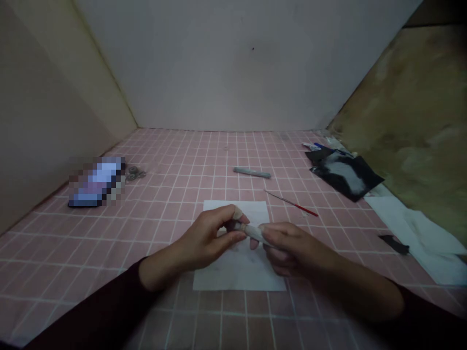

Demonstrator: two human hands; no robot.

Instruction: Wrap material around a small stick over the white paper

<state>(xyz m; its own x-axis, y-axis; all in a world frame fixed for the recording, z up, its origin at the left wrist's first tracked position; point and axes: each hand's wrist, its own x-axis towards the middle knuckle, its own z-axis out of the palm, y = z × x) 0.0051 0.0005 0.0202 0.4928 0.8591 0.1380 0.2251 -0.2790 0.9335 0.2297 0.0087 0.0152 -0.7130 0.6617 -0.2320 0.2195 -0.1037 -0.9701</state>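
Over a white paper sheet (239, 279), both my hands meet on a pale grey stick-like piece (254, 233), tilted down to the right. My left hand (211, 238) pinches its left end between thumb and fingers. A small pale patch (237, 213) shows at the left index fingertip; I cannot tell what it is. Closed around the right end of the piece is my right hand (292, 245), the thumb lying along it. The fingers hide much of the piece, so its exact kind does not show.
Beyond the paper lie a grey bar (251, 172) and a thin red-handled tool (306, 210). Dark sandpaper-like sheets (365, 180), white paper (419, 238) and a black scrap (396, 244) are rightward. A blurred-out phone (97, 182) and small grey pieces (134, 172) lie left. Walls enclose three sides.
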